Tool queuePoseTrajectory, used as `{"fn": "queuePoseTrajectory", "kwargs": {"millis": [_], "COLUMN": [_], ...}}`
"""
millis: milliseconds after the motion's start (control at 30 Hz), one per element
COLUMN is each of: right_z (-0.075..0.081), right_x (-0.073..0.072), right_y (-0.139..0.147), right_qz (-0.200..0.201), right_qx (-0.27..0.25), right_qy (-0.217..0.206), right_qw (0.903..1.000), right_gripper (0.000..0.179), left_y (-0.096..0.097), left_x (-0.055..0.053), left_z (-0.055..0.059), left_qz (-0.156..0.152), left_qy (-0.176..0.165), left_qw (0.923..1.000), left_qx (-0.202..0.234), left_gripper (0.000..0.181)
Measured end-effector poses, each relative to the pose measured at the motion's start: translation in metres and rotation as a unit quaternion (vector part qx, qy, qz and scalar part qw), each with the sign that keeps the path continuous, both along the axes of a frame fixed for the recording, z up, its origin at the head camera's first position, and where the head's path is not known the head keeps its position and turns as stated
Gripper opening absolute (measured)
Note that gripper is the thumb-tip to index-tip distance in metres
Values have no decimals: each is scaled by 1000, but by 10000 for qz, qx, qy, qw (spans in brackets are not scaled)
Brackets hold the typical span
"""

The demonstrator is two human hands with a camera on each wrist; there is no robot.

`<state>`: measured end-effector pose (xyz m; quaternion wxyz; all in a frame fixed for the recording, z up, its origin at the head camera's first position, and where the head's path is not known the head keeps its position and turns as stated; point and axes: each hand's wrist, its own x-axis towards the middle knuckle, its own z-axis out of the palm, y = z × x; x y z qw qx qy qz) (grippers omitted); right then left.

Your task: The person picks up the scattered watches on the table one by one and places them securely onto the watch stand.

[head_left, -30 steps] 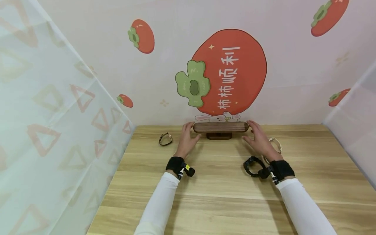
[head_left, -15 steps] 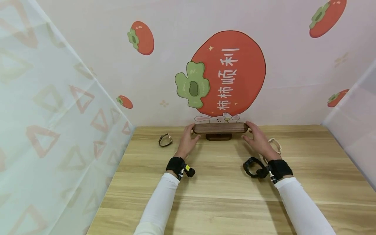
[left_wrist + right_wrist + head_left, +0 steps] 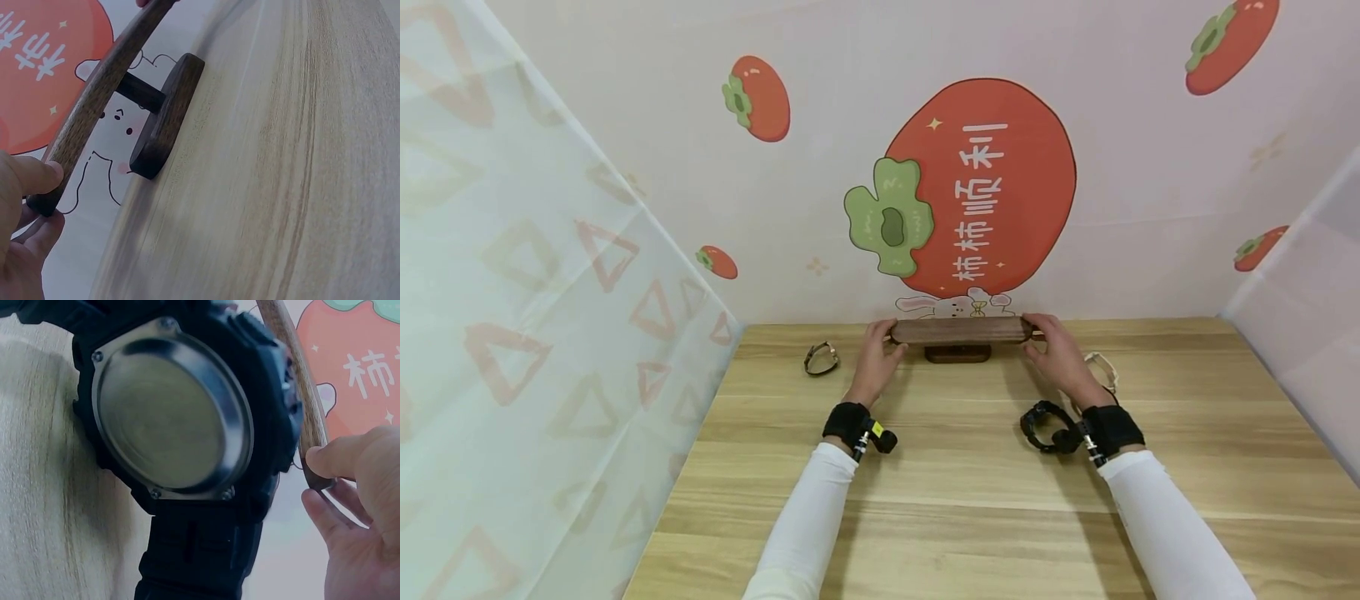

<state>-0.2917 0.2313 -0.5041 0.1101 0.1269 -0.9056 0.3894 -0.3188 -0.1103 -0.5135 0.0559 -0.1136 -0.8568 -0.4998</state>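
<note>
A dark wooden T-shaped display stand [image 3: 958,331], with a long bar on a short post and an oblong base [image 3: 169,119], stands at the table's back edge. My left hand [image 3: 871,367] pinches the bar's left end. In the left wrist view, the thumb [image 3: 37,175] lies on the bar and other fingers are beneath its tip. The bar's right end is pinched by my right hand [image 3: 1063,362]. In the right wrist view, the thumb [image 3: 331,459] presses the bar. A black watch [image 3: 1037,427] lies close to my right wrist and fills much of that wrist's view.
A thin dark-strapped watch [image 3: 822,360] is on the table [image 3: 940,517] at the back left. One with a light strap [image 3: 1103,371] is partly hidden by my right hand. A patterned cloth wall [image 3: 805,217] rises directly behind the stand.
The bar has tilted a little, its face now looking narrower and its ends less rounded. My right hand has closed in on the right end. The base has hardly moved.
</note>
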Motion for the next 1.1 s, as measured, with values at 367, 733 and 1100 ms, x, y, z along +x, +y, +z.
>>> {"fn": "queuePoseTrajectory", "kwargs": {"millis": [367, 733, 1100], "right_z": [0, -5, -5], "right_x": [4, 11, 25], "right_y": [3, 4, -1], "right_qz": [8, 105, 78], "right_qx": [-106, -249, -234], "right_qy": [-43, -71, 0], "right_qw": [9999, 9996, 9997], "right_gripper": [49, 50, 49], "left_y": [-3, -6, -15], "left_x": [5, 13, 29], "left_z": [-1, -2, -3], "left_qz": [-20, 32, 27], "left_qy": [-6, 105, 108], "left_qw": [10000, 9999, 9999], "left_qx": [17, -100, 113], "left_gripper": [55, 55, 53]}}
